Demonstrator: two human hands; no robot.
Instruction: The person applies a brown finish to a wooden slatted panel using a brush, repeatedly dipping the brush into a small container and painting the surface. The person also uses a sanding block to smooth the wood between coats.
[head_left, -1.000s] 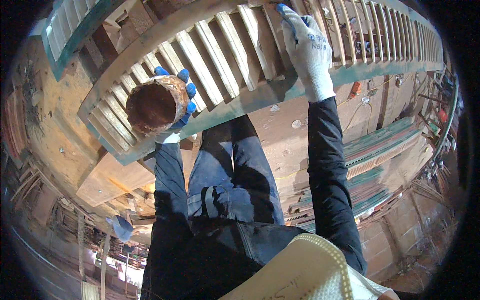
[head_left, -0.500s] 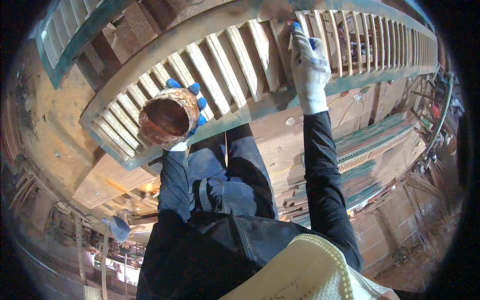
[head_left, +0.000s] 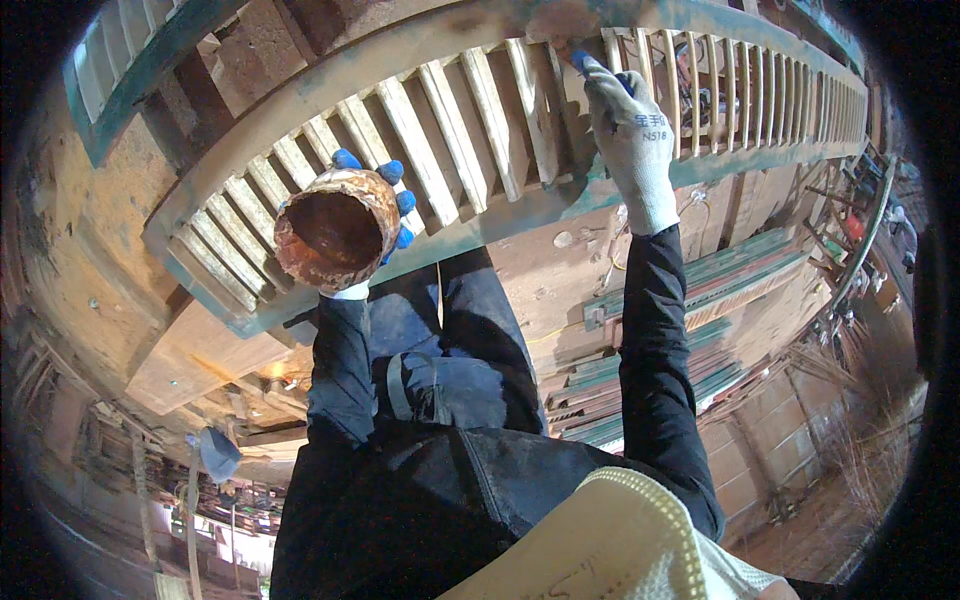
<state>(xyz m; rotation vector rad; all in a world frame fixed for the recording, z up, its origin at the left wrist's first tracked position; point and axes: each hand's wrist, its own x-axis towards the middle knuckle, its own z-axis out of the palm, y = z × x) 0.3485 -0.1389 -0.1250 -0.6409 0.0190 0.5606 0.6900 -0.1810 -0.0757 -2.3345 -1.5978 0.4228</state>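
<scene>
My left hand [head_left: 404,203], in a glove with blue fingertips, is wrapped round a brown-crusted pot [head_left: 352,185]. The pot's mouth faces me, and its inside is reddish brown. Below it lies a long slatted wooden panel [head_left: 520,228] with a curved frame of worn green and brown and pale bare slats. My right hand [head_left: 632,125], in a white glove with blue fingertips, is closed over the panel's solid middle piece between the two slatted parts. Its fingers point to the far rail, where a brown patch [head_left: 562,25] shows. What they hold is hidden.
Another green-framed slatted panel [head_left: 100,120] stands at the far left. Stacked green and brown wooden strips [head_left: 735,270] lie at the right on boards. A loose plywood sheet [head_left: 205,360] is at the left, and a hose [head_left: 880,225] curves along the right.
My right hand has shifted slightly right and nearer, its wrist bending over. The view has moved a little. My left hand still holds the pot over the panel.
</scene>
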